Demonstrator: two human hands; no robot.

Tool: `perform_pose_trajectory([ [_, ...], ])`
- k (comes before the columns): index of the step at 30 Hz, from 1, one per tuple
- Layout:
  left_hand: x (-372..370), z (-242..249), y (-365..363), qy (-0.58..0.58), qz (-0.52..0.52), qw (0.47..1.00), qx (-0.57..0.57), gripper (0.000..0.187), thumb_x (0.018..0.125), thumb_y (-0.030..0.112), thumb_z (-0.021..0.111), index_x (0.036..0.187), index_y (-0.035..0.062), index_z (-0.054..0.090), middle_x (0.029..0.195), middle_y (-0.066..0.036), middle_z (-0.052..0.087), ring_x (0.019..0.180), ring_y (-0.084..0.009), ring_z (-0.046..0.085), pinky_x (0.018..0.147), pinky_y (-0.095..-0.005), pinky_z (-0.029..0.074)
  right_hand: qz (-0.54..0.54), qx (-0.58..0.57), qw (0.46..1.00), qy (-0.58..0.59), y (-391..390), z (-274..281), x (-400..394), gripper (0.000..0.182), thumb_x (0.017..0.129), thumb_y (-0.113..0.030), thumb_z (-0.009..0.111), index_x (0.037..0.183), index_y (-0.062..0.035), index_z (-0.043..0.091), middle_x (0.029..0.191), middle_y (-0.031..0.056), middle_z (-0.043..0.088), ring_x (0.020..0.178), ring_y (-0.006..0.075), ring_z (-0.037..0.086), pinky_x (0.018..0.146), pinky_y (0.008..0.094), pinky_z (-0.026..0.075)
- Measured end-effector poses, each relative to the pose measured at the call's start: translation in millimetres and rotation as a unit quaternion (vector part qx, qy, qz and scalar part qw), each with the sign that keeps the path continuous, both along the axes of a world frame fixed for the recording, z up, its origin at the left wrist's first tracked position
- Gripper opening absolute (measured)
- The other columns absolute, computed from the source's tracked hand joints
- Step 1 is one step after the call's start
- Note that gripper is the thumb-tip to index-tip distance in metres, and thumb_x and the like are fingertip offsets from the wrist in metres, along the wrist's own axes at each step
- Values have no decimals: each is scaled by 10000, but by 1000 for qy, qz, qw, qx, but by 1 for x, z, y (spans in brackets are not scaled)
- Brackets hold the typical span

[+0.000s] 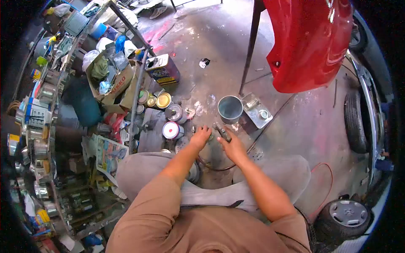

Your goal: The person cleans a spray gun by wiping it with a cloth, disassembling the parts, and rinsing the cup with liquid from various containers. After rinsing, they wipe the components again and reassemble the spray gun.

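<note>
My right hand point(233, 147) is closed around a dark grey metal tool, which looks like a spray gun point(222, 132). My left hand point(201, 135) is just left of it, fingers curled; what they hold is too small to make out. Ahead of my hands stands an open grey metal pot point(230, 119). To its right is a rectangular metal can point(258, 113) with a round cap. A white-lidded paint can point(171, 130) and a grey-lidded can point(174, 112) stand left of my left hand.
A hose point(219, 170) curves below my hands. A red car panel point(303, 46) hangs at upper right on a dark stand point(250, 50). Shelves of cans and a cardboard box point(125, 86) crowd the left. A tall solvent can point(163, 70) stands nearby; tyres point(355, 122) lie right.
</note>
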State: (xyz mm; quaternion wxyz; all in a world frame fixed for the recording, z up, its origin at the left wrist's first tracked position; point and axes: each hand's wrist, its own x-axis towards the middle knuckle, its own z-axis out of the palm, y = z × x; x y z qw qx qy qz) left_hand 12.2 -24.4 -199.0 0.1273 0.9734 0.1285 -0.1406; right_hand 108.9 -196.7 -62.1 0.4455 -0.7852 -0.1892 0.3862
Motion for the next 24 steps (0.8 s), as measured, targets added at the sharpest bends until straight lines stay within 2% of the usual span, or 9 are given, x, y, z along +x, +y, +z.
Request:
perform_pose_trajectory([
  [3,-10,2,-3,-71,15,997,-22,361,850,23,519,1209,40,500,1273,-212,462,1180,-403,487,937,-447,502,24,-19,999,13,5,10,-2,549,902,-289,651,1417,-206,482,1324,227,555,1196,414,544,992,433,438],
  [5,-15,0,-9,-112,26,993,-27,371,837,-1,526,1206,33,498,1298,-233,441,1207,-421,460,984,-461,465,31,16,997,-72,6,-13,-6,569,900,-281,668,1427,-190,471,947,153,620,795,260,580,723,373,474],
  [8,-23,-13,-17,-188,105,974,-65,397,815,-35,538,1205,19,491,1301,-254,431,1219,-446,443,1030,-469,412,40,37,993,-107,9,-21,-11,577,900,-276,676,1431,-187,468,710,101,634,572,182,585,571,342,485],
  [13,-22,-24,-10,-219,228,930,-189,421,817,41,607,1217,1,484,1310,-266,440,1218,-458,448,1020,-457,409,45,34,998,-8,16,-6,-12,586,897,-341,648,1424,-159,465,1293,227,577,1183,420,549,975,432,447],
  [17,-19,-25,13,-184,265,917,-236,512,812,161,680,1262,13,486,1285,-258,487,1186,-435,484,977,-433,440,48,19,999,0,20,-16,-16,598,894,-342,654,1426,-149,462,1267,240,590,1097,401,604,932,424,473],
  [18,-22,-49,24,-176,290,914,-224,575,839,231,693,1335,40,472,1275,-192,532,1177,-355,516,957,-435,449,45,14,999,9,21,-17,-15,600,893,-341,657,1427,-149,462,1231,237,606,1030,379,629,894,415,487],
  [21,-26,-50,46,-140,483,623,-599,601,906,264,651,1413,47,413,1313,-120,510,1198,-297,517,969,-498,429,35,-20,997,71,23,-1,-13,605,889,-333,667,1428,-149,463,1074,217,671,794,290,689,749,384,529],
  [22,-27,-45,58,-128,483,592,-632,614,929,288,640,1442,79,374,1391,-78,469,1213,-232,508,952,-482,454,25,-18,997,71,22,2,-15,602,889,-322,670,1428,-151,465,1006,192,673,734,255,668,701,368,522],
  [24,-32,-42,72,-177,547,531,-622,633,932,343,628,1440,92,346,1301,-104,522,1169,-246,545,944,-464,485,4,-15,997,72,21,2,-16,596,888,-302,677,1427,-153,469,871,142,678,614,184,627,606,335,508],
])
